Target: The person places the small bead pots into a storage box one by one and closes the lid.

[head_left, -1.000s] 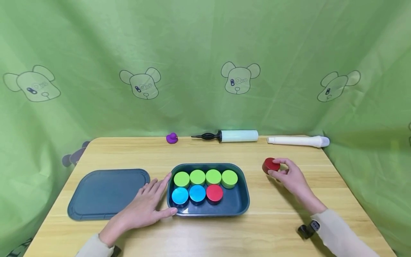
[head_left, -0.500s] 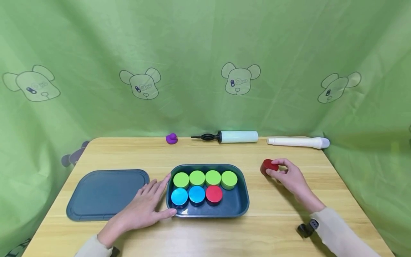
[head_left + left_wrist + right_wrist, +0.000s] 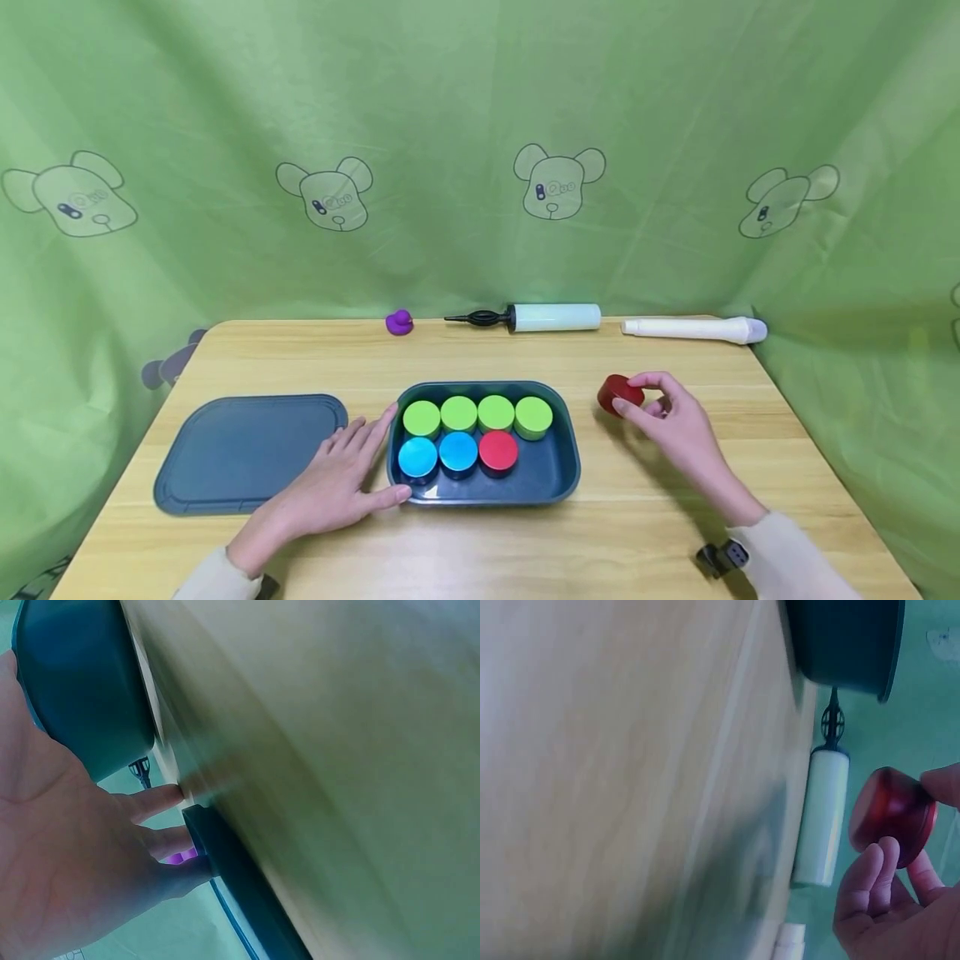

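My right hand (image 3: 678, 425) pinches a red round tin (image 3: 617, 394) between thumb and fingers, to the right of a dark blue rectangular box (image 3: 555, 492). The right wrist view shows that tin (image 3: 889, 814) tilted and raised above the table. Lime-green round tins (image 3: 459, 413) stand along the box's back row. Two blue tins (image 3: 417, 457) and a red-topped one (image 3: 498, 451) occupy the front row, and bare floor shows at its right end. Spread at the box's left end, my left hand (image 3: 337, 483) touches its rim with straight thumb and forefinger.
A flat dark blue lid (image 3: 240, 454) lies left of the box, its right edge close to my left fingers. Along the table's back edge are a purple toy duck (image 3: 400, 322), a hand pump (image 3: 555, 317) and a white stick-like object (image 3: 693, 330).
The red tin has shifted a little to the left in my right hand and tilted more. My left hand and the box stay in place.
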Demonstrator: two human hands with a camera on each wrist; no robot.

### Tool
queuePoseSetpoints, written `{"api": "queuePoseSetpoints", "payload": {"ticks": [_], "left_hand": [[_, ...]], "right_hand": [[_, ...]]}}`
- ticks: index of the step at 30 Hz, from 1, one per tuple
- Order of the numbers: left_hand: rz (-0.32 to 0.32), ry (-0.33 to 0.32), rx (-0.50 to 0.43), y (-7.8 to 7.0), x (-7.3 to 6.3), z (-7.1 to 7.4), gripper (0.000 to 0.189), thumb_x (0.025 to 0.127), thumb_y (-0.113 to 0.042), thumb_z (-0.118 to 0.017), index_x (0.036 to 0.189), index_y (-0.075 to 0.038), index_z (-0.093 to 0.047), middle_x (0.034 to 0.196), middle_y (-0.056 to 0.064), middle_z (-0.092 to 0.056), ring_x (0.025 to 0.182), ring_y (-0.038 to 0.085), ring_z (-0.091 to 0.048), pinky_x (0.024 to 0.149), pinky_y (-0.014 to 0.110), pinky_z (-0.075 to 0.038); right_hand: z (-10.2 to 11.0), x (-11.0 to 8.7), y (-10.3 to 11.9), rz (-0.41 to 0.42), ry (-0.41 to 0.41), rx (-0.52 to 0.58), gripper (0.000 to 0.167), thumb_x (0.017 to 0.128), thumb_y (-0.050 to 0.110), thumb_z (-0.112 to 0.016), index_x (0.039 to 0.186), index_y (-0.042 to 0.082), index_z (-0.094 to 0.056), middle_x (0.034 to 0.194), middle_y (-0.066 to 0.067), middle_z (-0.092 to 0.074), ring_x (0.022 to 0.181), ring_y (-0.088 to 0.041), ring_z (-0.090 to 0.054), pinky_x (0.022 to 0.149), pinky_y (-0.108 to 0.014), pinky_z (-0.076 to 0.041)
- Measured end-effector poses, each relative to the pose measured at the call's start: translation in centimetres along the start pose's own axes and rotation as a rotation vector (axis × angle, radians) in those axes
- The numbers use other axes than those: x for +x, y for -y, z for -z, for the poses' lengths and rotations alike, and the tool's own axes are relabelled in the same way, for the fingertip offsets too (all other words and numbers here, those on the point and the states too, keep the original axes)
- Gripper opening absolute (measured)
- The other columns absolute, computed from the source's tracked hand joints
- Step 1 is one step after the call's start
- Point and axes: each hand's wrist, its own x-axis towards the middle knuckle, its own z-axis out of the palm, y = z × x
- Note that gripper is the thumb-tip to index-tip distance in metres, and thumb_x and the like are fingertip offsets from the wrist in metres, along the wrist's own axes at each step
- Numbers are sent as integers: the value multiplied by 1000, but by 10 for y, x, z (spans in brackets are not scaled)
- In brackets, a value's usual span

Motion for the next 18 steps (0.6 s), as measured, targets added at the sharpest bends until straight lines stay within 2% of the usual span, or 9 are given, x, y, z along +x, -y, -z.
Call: {"api": "queuePoseSetpoints", "payload": {"ticks": [7,11,18], "left_hand": [[5,5,-2,0,0,1,104,103,-71,-60,178,-27,-4,177,21,-25,159,54,-23,122,79,-17],[8,4,-4,0,0,1,104,103,-71,-60,178,-28,-4,177,20,-25,159,54,-23,122,79,-17],[6,3,0,0,0,0,104,102,-73,-59,178,-28,-4,177,20,-25,159,53,-24,122,79,-17]], "right_hand": [[-8,-16,14,121,-47,49,38,99,29,-86,128,14,-66,85,-12,-60,75,-22,-56,60,-29,-47],[-14,-24,19,196,-42,65,37,96,24,-89,125,17,-67,83,-11,-61,74,-22,-57,59,-28,-48],[-29,-35,26,312,-7,72,39,92,19,-92,123,23,-69,83,-3,-64,77,-21,-61,65,-31,-53]]}}
